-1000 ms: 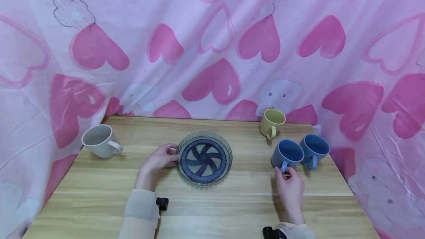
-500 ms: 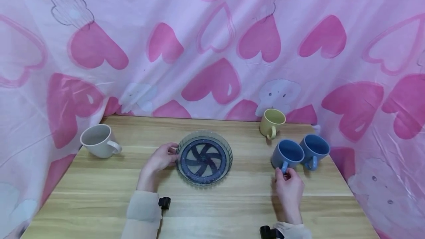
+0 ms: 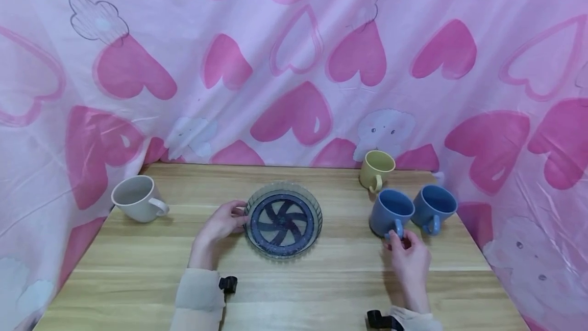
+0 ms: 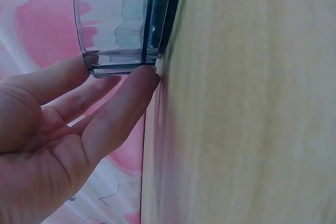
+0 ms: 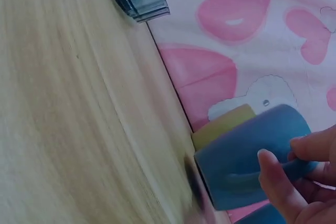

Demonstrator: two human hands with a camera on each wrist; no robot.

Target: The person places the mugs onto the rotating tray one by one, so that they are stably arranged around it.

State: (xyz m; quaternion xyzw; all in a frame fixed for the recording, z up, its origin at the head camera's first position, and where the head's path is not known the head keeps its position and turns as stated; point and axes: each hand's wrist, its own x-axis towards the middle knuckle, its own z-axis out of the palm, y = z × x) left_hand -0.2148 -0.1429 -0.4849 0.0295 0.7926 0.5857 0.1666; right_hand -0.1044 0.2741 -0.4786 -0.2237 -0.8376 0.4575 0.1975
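At the table's middle, a round clear dish [image 3: 283, 221] with a dark blue swirl pattern in its base sits by my left hand [image 3: 223, 222]. That hand grips the dish's left side, one finger at the rim and another digit low by the base in the left wrist view [image 4: 126, 100]. My right hand [image 3: 410, 262] pinches the handle of a blue mug [image 3: 389, 216] with thumb and fingers. In the right wrist view this blue mug [image 5: 247, 156] is tilted, its base apparently just off the table. A second blue mug [image 3: 434, 211] stands upright close on its right.
A yellow mug [image 3: 375, 171] stands behind the blue mugs near the table's back edge. At the far left is a white mug [image 3: 139, 199], its handle to the right. A pink heart-patterned cloth [image 3: 294, 111] hangs around the wooden table [image 3: 294, 290].
The blue mug in my right hand has shifted a little left and away from the second blue mug, its handle turning right. My left hand and the dish have stayed in place.
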